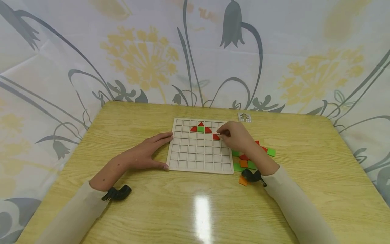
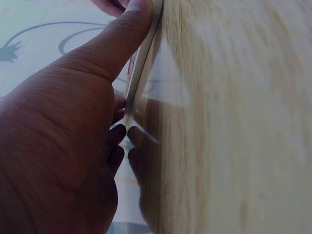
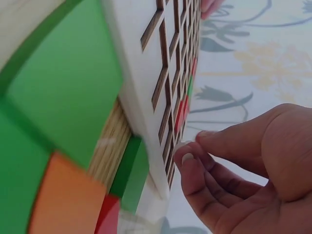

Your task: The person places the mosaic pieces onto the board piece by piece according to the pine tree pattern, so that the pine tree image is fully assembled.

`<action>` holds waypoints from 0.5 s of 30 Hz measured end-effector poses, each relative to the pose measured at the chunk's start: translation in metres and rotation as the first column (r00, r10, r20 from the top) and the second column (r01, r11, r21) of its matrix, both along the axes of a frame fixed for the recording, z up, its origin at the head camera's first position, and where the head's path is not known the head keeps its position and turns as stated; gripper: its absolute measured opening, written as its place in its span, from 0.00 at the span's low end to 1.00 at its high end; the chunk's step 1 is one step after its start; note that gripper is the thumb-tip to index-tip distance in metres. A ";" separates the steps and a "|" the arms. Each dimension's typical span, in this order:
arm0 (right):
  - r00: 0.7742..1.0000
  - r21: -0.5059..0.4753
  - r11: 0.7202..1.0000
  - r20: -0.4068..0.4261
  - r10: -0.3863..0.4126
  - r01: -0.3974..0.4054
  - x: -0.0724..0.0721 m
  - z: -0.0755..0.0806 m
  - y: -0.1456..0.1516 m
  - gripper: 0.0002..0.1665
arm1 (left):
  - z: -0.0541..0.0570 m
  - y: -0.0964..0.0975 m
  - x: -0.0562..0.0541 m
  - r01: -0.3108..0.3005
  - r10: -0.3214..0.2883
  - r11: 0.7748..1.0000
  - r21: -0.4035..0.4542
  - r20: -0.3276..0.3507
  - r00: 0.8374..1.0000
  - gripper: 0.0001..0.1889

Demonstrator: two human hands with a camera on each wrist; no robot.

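Left of centre, a left hand (image 1: 145,154), fingers extended and thumb apart, touches the grid board (image 1: 200,158) at mid-frame, where red and green pieces (image 1: 200,129) sit. Right of centre, a right hand (image 1: 237,136) bends its fingers toward the thumb, any grip indiscernible, near loose tiles (image 1: 244,164).

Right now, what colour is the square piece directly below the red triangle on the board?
The square piece is green; the head view shows it best.
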State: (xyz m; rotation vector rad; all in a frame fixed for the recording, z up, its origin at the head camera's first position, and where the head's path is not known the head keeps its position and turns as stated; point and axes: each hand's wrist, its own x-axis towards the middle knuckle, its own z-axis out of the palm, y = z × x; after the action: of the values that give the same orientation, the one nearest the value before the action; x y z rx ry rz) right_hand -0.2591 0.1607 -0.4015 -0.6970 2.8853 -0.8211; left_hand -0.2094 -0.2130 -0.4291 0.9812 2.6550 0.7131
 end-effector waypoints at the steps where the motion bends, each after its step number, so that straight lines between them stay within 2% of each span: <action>1: 1.000 -0.010 1.000 -0.006 0.001 -0.001 0.001 0.000 0.003 0.13 | 0.000 0.000 0.000 -0.001 0.001 1.000 -0.001 0.000 1.000 0.59; 6: 0.999 -0.042 0.999 -0.031 -0.011 0.010 0.008 0.003 0.019 0.14 | -0.001 -0.001 0.000 -0.005 0.005 1.000 -0.003 -0.004 1.000 0.59; 15: 0.997 -0.040 0.998 -0.065 -0.045 0.043 0.017 0.006 0.051 0.14 | -0.001 0.000 0.000 -0.005 0.005 1.000 -0.005 -0.009 1.000 0.59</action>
State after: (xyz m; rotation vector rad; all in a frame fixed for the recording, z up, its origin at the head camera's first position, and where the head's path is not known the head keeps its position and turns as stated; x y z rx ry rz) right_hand -0.2425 0.2119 -0.3954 -0.6791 2.9609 -0.8770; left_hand -0.2091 -0.2127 -0.4296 0.9793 2.6660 0.7050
